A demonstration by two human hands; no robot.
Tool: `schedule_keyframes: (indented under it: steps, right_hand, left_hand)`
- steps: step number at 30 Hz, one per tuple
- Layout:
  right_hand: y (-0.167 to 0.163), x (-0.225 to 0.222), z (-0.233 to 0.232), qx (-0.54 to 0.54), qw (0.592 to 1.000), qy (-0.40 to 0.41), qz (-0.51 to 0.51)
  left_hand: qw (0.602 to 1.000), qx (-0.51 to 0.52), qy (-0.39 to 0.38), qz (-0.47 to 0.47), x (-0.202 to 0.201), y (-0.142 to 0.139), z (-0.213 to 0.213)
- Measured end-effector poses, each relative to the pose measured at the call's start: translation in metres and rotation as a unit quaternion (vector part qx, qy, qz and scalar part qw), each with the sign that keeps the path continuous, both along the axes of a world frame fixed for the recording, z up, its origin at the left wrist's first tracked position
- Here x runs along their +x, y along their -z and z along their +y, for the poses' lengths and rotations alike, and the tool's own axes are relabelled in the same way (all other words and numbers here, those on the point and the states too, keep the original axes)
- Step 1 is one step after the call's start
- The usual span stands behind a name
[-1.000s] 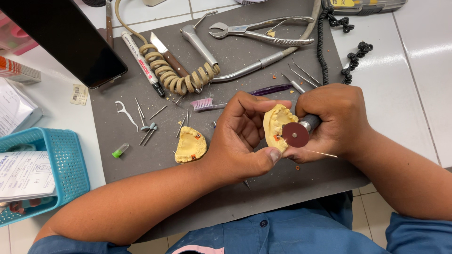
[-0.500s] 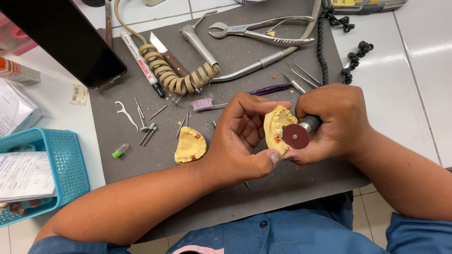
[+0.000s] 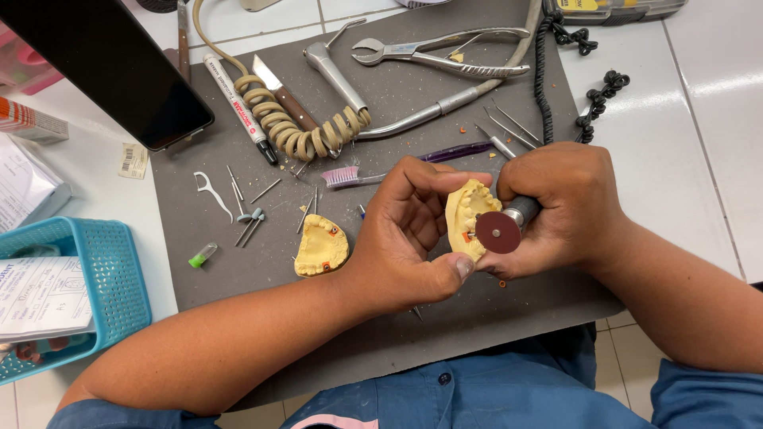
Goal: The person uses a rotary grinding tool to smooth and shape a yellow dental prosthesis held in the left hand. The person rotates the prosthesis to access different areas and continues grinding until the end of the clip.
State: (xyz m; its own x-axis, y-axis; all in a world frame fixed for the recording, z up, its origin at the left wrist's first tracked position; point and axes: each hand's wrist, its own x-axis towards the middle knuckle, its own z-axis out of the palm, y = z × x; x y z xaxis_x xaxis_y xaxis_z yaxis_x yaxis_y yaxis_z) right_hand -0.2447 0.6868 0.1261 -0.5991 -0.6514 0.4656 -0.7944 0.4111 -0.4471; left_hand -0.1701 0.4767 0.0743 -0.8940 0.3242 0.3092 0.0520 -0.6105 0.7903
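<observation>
Two bare hands meet over the grey mat (image 3: 445, 334) at the middle of the bench. Left hand (image 3: 409, 238) has its grip wrapped around a yellow dental cast (image 3: 463, 214), thumb pressed under the lower edge, fingers curled over the top, the cast held up off the mat with its teeth side facing the camera. Right hand (image 3: 568, 210) is closed tight around a rotary handpiece (image 3: 520, 213), and the dark red disc (image 3: 498, 232) at its tip sits right against the front of the cast, touching or as good as touching it.

Just left of the left wrist, a second yellow cast (image 3: 320, 248) lies flat on the mat. Further left, a scatter of small burs (image 3: 250, 218), a white floss pick (image 3: 211, 191) and a little green-capped vial (image 3: 201, 255). Above the hands, a pink-bristled brush (image 3: 343, 176) with a purple handle, a coiled beige hose (image 3: 298, 131), a marker pen (image 3: 237, 107), a knife (image 3: 282, 94) and metal pliers (image 3: 437, 52) near the top edge. A black coiled cord (image 3: 544, 79) runs down the right side of the mat. Off the mat on the left, a teal basket (image 3: 119, 278) holding papers, and a dark phone (image 3: 103, 63) propped at the upper left. Blue sleeves show at the bottom of the view.
</observation>
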Motion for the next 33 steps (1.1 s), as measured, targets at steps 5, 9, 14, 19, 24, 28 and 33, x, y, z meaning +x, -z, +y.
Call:
schedule_keyframes:
  steps: [5, 9, 14, 19, 24, 28, 33]
  right_hand:
    - [0.001, 0.000, -0.001, 0.000, 1.000, 0.001, 0.003]
    - [0.001, -0.001, -0.002, 0.002, 1.000, 0.005, 0.005]
    - [0.001, -0.005, -0.004, -0.002, 1.000, 0.003, 0.001]
    - [0.002, -0.007, -0.004, 0.003, 1.000, 0.009, 0.005]
    - [0.004, -0.009, -0.004, 0.001, 1.000, 0.005, 0.004]
    - [0.006, -0.010, -0.004, 0.006, 1.000, 0.008, 0.009]
    - [0.008, -0.012, -0.002, 0.001, 1.000, 0.031, -0.004]
  left_hand:
    - [1.000, 0.006, 0.000, -0.006, 0.002, 0.001, 0.000]
    - [1.000, 0.006, 0.001, -0.012, 0.000, 0.002, 0.000]
    - [1.000, 0.009, -0.002, -0.007, -0.005, 0.003, -0.001]
    - [1.000, 0.008, -0.001, -0.008, -0.006, 0.003, -0.003]
    - [1.000, 0.007, -0.004, 0.000, -0.008, 0.004, -0.003]
    - [1.000, 0.007, -0.007, 0.001, -0.009, 0.005, -0.003]
    - [0.999, 0.012, -0.031, -0.010, -0.010, 0.005, -0.004]
